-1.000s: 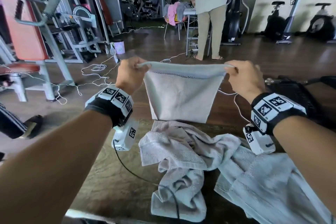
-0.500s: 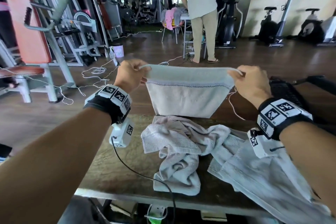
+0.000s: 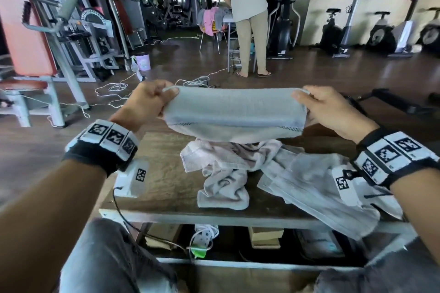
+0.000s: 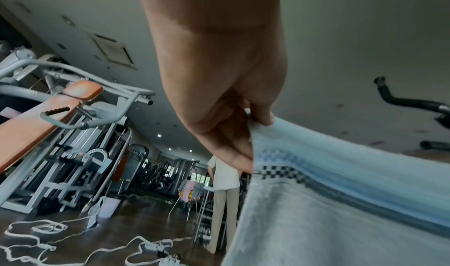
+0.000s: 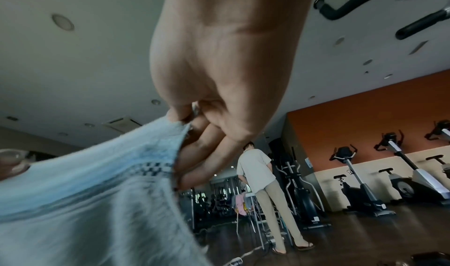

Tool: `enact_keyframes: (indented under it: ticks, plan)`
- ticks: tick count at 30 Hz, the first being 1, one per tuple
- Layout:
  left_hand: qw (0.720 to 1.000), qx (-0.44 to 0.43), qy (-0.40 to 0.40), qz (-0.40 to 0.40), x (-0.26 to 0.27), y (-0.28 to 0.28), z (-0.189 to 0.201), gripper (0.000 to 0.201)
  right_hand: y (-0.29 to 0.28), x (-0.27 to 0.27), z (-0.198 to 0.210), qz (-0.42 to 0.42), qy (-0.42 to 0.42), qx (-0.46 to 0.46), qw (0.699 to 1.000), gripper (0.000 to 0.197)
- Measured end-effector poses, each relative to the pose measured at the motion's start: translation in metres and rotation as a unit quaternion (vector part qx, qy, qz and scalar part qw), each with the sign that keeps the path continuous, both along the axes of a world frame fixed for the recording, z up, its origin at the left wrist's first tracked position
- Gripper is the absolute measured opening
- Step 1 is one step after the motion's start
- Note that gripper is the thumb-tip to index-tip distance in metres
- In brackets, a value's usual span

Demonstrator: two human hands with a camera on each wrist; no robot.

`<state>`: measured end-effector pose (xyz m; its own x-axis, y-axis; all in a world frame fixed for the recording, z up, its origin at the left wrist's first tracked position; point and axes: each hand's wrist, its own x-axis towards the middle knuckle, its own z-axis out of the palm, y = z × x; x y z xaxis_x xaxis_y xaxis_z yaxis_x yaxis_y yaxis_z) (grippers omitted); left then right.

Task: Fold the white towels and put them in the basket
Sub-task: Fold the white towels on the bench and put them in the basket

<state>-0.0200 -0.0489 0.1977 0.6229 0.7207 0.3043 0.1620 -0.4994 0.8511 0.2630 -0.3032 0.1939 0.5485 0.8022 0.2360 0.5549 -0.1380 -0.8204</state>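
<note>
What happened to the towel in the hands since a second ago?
The towel came down: a second ago it hung long and clear above the pile, now it is bunched short, its lower part resting on the crumpled towels on the table. The left hand and right hand sank with it. Both still pinch its top corners; the pile has not moved.

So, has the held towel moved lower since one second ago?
Yes. The towel has come down: its lower edge hung clear above the pile on the table before; now it touches the pile.
</note>
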Motion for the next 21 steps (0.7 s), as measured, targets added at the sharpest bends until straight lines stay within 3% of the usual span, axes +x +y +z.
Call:
enact_keyframes:
  ticks: [3,5,8,11,14,18,21]
  plan:
    - [0.991,-0.063,0.066,-0.094,-0.036,-0.024,-0.005,0.013,-0.033,-0.024,-0.004,0.055,0.103,-0.051,0.992,0.024]
    - [0.976,-0.100,0.146,-0.131,-0.053,-0.033,-0.020,0.010,-0.044,-0.033,-0.016,0.074,0.115,-0.122,0.983,0.025]
    - [0.952,-0.129,0.251,-0.116,-0.056,-0.035,-0.054,0.012,-0.046,-0.042,-0.048,0.105,0.114,-0.242,0.958,0.018]
    - [0.933,-0.143,0.314,-0.100,-0.046,-0.032,-0.085,0.017,-0.032,-0.035,-0.080,0.106,0.105,-0.302,0.942,0.020]
    - [0.941,-0.130,0.305,-0.071,-0.026,-0.010,-0.107,0.018,-0.010,-0.020,-0.099,0.084,0.088,-0.315,0.941,0.018]
    - [0.970,-0.033,0.240,0.003,0.017,0.039,-0.126,0.020,0.028,0.012,-0.110,0.018,0.033,-0.284,0.958,0.016]
    - [0.981,-0.009,0.193,0.030,0.052,0.078,-0.132,0.011,0.069,0.048,-0.117,-0.034,-0.020,-0.232,0.972,0.028]
